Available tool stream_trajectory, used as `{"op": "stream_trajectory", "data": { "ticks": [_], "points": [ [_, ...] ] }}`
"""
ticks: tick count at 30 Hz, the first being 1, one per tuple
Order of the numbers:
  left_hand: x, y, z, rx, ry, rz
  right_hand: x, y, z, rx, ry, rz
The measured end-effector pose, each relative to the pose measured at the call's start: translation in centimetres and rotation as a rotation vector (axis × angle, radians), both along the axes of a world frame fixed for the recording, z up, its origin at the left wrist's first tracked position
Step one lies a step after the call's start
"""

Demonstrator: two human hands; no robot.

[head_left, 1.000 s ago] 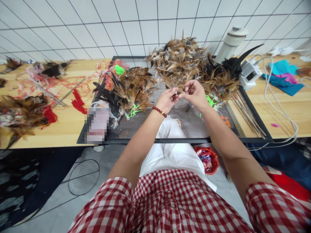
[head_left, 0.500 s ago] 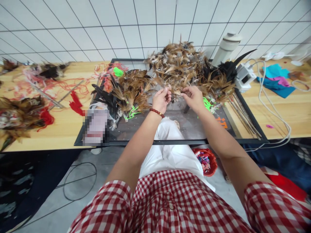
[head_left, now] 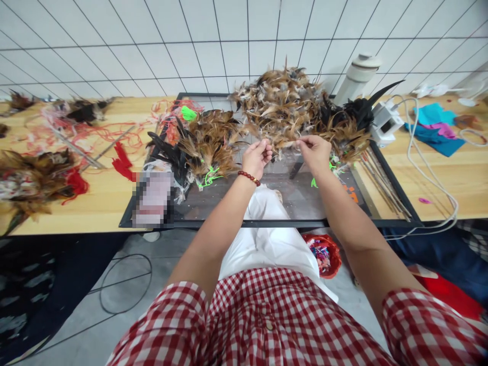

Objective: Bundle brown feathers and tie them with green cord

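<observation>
My left hand (head_left: 256, 157), with a red bead bracelet on its wrist, is curled with the fingertips pinched on a few brown feathers at the near edge of the big loose feather pile (head_left: 284, 101). My right hand (head_left: 315, 151) is curled too, its fingertips pinching into the same edge of the pile a little to the right. Both hands hover over the glass-topped black-framed table (head_left: 290, 222). A bundle of brown and black feathers tied with green cord (head_left: 202, 147) lies left of my left hand.
Thin sticks (head_left: 381, 183) lie along the glass at right. A white device (head_left: 386, 122) with cables and a white cylinder (head_left: 356, 76) stand at back right. Red string and feather bunches (head_left: 34, 178) litter the wooden bench at left. A red basket (head_left: 324, 251) sits on the floor.
My hands have drawn apart and moved forward to the edge of the feather pile. One second ago they were together, fingertips touching, nearer to me.
</observation>
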State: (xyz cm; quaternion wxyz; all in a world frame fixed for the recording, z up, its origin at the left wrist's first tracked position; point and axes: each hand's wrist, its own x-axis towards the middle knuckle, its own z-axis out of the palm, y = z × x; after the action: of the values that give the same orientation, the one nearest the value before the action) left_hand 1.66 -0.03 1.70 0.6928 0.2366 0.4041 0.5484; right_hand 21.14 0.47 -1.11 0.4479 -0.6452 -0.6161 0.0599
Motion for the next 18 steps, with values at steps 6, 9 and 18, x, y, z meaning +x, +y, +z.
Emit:
{"op": "stream_trajectory", "data": {
  "ticks": [6,9,18],
  "points": [
    [0.5,-1.1,0.5,-0.037,-0.006,-0.272,-1.2,-1.8,1.7,0.304,-0.134,-0.037],
    [0.7,-1.4,0.4,-0.020,-0.011,-0.363,-2.3,-2.6,2.0,0.279,-0.288,0.060],
    [0.6,-1.2,0.3,0.015,-0.001,-0.298,-3.2,-3.0,2.3,0.177,-0.443,0.215]
  ]
}}
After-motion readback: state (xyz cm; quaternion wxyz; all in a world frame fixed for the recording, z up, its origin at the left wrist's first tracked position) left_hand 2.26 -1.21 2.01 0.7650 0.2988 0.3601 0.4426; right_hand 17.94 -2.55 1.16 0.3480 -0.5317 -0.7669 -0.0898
